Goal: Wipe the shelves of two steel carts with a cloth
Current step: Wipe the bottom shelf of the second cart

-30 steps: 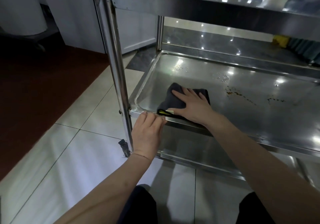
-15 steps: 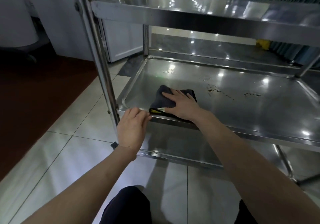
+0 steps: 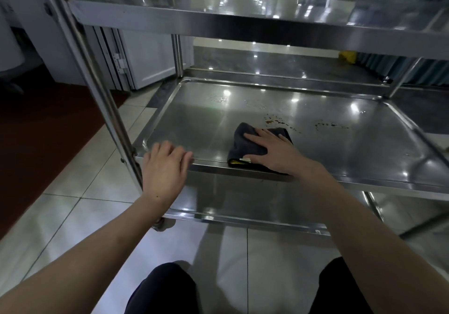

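Observation:
A steel cart fills the view, and its middle shelf (image 3: 340,148) carries brown stains near the centre. A folded dark cloth (image 3: 240,147) with a yellow edge lies at the shelf's front rim. My right hand (image 3: 272,153) presses flat on the cloth with straight fingers. My left hand (image 3: 164,167) rests on the front rim near the left post, its fingers bent over the edge. The top shelf (image 3: 243,19) hangs above and the bottom shelf (image 3: 243,204) shows below.
The cart's left front post (image 3: 97,90) rises beside my left hand. A caster (image 3: 159,225) sits on the pale tiled floor. A dark red floor area (image 3: 36,143) lies to the left. My knees show at the bottom edge.
My right hand has slid the cloth to the right along the shelf's front, away from the left corner. The view has pulled back and shows more of the cart.

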